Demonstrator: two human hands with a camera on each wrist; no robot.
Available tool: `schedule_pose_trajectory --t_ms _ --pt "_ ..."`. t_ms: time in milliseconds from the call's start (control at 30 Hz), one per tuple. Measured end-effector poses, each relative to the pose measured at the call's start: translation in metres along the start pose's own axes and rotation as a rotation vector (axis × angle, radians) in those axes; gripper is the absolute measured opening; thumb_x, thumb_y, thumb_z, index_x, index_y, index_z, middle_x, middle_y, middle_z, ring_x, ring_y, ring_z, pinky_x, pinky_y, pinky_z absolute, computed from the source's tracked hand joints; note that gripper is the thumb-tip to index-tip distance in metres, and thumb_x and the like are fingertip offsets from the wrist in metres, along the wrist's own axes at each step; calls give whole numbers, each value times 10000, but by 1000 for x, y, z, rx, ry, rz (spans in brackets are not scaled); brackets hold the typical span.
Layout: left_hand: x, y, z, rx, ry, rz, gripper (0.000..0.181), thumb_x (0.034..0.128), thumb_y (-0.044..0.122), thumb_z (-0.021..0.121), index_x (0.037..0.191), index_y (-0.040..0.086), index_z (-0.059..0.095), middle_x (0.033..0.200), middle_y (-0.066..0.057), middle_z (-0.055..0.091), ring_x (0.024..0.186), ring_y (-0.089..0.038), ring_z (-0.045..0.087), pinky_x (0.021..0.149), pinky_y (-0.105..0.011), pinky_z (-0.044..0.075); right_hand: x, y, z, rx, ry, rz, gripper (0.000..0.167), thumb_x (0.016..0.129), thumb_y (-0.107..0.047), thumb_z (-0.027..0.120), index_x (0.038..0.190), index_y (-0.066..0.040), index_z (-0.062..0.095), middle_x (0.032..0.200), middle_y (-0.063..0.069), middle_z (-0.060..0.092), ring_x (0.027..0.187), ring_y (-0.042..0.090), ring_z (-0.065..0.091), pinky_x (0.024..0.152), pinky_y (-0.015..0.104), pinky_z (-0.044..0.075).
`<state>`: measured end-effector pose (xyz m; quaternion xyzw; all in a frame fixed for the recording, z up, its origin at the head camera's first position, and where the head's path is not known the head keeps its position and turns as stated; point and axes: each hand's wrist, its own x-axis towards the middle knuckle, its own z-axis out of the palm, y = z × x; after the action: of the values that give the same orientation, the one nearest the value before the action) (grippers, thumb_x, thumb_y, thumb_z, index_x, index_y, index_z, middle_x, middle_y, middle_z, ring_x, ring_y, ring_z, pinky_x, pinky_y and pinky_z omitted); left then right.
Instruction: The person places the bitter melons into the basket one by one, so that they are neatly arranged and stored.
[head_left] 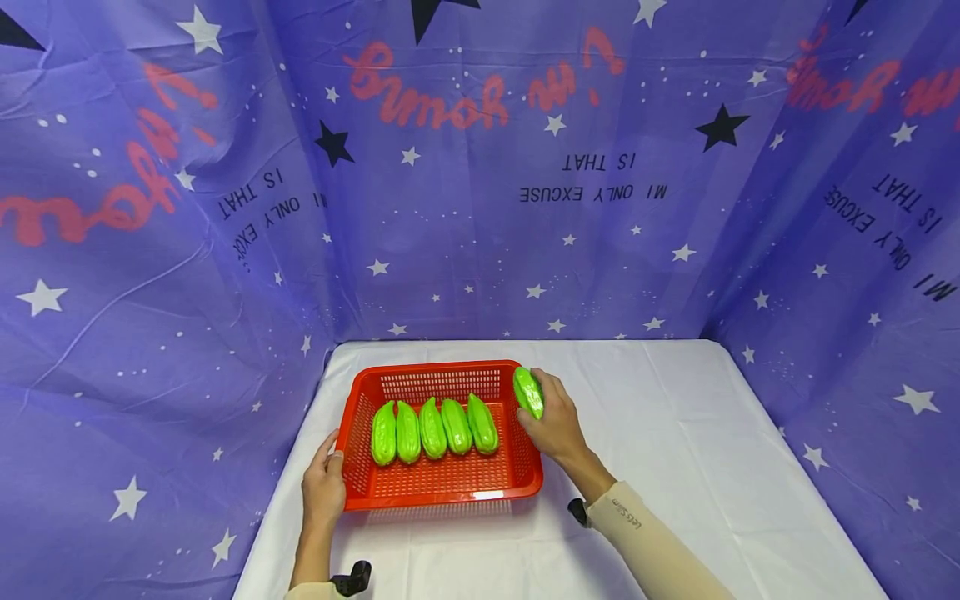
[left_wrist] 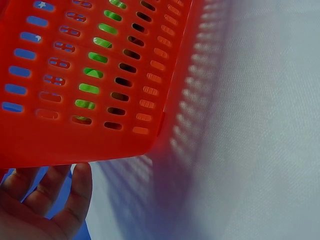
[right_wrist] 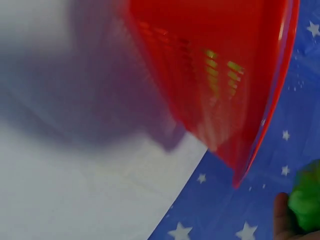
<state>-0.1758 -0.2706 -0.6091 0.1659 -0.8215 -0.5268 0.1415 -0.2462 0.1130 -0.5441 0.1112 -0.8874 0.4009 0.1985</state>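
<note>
A red plastic basket (head_left: 442, 493) with slotted walls sits on the white table. Several shiny, bright green, gourd-like vegetables (head_left: 433, 432) lie side by side in it, their narrow tips pointing to the far side. At the basket's left rim my left hand (head_left: 324, 483) grips the edge, thumb on top; its fingers (left_wrist: 75, 195) show beneath the rim in the left wrist view. My right hand (head_left: 557, 419) holds another green gourd-like vegetable (head_left: 528, 392) by the basket's far right corner, at rim height or above. Only part of that vegetable (right_wrist: 305, 200) shows in the right wrist view.
A white cloth (head_left: 660, 450) covers the table around the basket. Purple curtains (head_left: 480, 233) with stars and lettering hang behind it and on both sides. Inside the basket, bare red floor (head_left: 450, 477) shows in front of the vegetables and to their right.
</note>
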Motion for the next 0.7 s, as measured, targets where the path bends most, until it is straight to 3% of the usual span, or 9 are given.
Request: schedule_pose_trajectory --t_ms 200,367,533,700 --pt "-1 1 1 17 5 9 436 1082 187 407 1502 130 509 1060 -247 660 841 -303 575 702 -288 418 9 -11 24 -112 -163 39 696 783 -134 740 1442 -92 520 1242 113 551 965 254 575 808 408 502" --pt "-3 1 0 16 -11 -4 441 1085 195 401 1511 134 497 1056 -238 654 816 -251 566 700 -291 420 12 -13 39 -219 -273 18 696 798 -157 763 1436 -40 512 1208 154 540 964 277 587 836 437 522" --pt "-3 2 0 24 -14 -6 439 1086 193 403 1512 138 496 1040 -227 646 738 -165 533 681 -291 413 15 -14 51 -348 -389 6 595 804 -180 759 1345 -55 544 1101 111 520 840 215 554 739 377 515" --pt "-2 3 -1 16 -4 4 436 1086 196 406 1507 149 504 1022 -218 658 738 -173 548 673 -285 417 20 -17 59 -490 -480 -28 535 805 -171 731 1300 -62 561 1015 85 503 809 203 521 671 345 503"
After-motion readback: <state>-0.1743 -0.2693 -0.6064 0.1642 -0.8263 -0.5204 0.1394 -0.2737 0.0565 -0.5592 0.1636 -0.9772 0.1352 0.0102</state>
